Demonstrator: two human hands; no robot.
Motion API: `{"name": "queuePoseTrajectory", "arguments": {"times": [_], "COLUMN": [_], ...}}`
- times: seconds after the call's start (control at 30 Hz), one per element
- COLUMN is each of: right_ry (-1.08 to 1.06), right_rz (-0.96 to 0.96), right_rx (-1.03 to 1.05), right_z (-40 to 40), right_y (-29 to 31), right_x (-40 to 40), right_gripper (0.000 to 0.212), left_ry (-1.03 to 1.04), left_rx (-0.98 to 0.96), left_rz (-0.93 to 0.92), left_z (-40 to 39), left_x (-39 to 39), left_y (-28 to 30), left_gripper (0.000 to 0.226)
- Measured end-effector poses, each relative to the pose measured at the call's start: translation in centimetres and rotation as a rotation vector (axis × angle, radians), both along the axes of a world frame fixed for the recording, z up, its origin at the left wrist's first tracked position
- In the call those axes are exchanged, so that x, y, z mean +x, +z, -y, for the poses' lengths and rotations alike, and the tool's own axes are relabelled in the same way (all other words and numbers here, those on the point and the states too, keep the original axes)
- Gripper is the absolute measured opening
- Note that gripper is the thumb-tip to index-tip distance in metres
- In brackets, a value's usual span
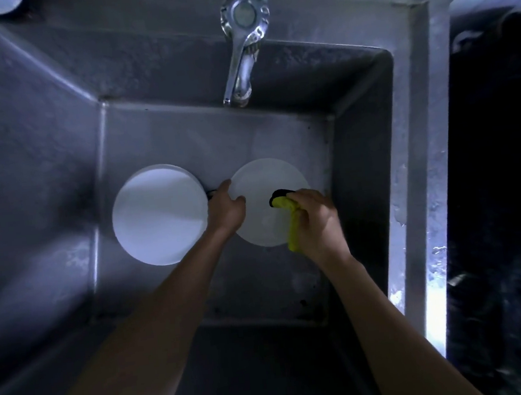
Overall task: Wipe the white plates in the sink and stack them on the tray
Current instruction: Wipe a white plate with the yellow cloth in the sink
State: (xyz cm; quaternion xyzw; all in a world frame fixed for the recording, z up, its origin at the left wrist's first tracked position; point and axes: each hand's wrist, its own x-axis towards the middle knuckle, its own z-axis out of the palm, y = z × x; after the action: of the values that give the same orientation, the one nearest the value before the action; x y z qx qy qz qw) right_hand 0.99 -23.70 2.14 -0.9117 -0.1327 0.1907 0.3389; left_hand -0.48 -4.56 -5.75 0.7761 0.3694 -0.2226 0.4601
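Steel walls of a deep sink (61,170) surround two white plates lying on its floor. One plate (159,215) sits on the left, free of both hands. Just right of it, a second plate (264,181) is being handled: the left hand (225,207) grips its left edge, thumb curled over the rim, while the right hand (315,221) clutches a yellow cloth (289,217) with a dark tip, pressed onto the plate's right side. The hands are apart, one on each side of that plate. A chrome faucet (244,47) hangs over the far wall. A white rounded object (0,6) shows at the far left corner, cut off by the picture's edge.
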Motion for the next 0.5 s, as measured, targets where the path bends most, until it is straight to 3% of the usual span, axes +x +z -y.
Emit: {"name": "queuePoseTrajectory", "arguments": {"times": [0.2,0.37,0.5], "right_ry": [-0.014,-0.017,-0.04], "right_rz": [-0.005,-0.027,-0.04], "right_rx": [-0.015,-0.016,-0.02], "right_z": [0.3,0.5,0.9], "right_y": [0.6,1.8,2.6], "right_x": [-0.4,-1.0,-2.1], "right_gripper": [0.035,0.034,0.035], "left_ry": [0.076,0.1,0.096], "left_rx": [0.016,0.033,0.02], "left_rz": [0.02,0.103,0.012], "left_z": [0.3,1.1,1.1], "left_x": [-0.5,-0.6,-1.0], "left_y": [1.5,3.3,3.6], "left_gripper": [0.045,0.023,0.022]}}
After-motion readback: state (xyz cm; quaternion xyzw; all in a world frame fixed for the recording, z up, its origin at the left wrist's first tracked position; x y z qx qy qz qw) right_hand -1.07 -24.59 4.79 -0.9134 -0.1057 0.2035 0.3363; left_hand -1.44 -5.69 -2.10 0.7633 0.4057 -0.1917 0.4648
